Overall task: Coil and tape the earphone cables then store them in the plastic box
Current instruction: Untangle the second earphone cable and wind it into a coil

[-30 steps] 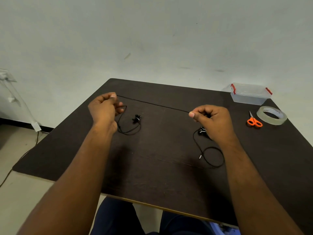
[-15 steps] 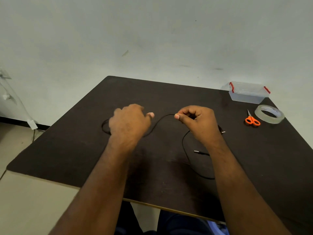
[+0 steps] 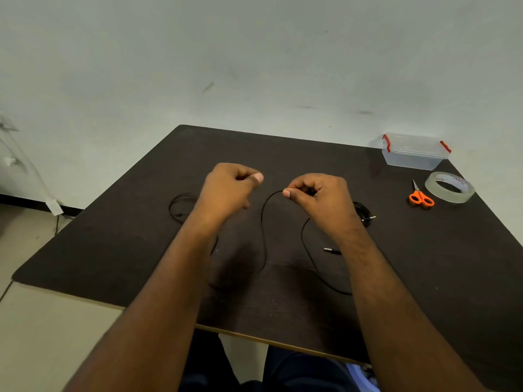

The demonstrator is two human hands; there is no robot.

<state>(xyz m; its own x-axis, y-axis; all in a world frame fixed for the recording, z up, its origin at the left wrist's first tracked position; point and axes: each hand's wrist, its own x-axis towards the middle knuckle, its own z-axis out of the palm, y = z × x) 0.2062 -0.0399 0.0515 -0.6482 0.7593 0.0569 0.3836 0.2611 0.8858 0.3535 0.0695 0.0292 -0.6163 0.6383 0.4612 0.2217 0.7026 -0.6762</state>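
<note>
Pale green wall fills the upper half of the frame, and below it a dark brown table (image 3: 424, 278) carries everything you are working with. Your right hand (image 3: 319, 202), near frame centre, pinches the black earphone cable (image 3: 263, 236) between thumb and forefinger; from that pinch the cable drops in a long curve toward the near edge. Your left hand (image 3: 229, 188), just left of it, has its fingers curled, thumb against forefinger; whether cable runs through that pinch you cannot tell, since nothing dark shows there.

A metal jack plug (image 3: 331, 250) lies flat beside your right forearm. Another loop of black cable (image 3: 181, 206) lies left of your left wrist, and a further bundle (image 3: 365, 213) peeks out right of your right hand, partly hidden by it. Your forearms cover much of the cable's run, so how the strands join is hard to make out.

At upper right, the clear plastic box (image 3: 414, 152) with red clips sits at the table's far corner, lid on. Below it lie orange-handled scissors (image 3: 420, 197) and, just beside them, a roll of clear tape (image 3: 450, 187) close to the right edge. Bare tabletop lies between your right hand and the scissors.
</note>
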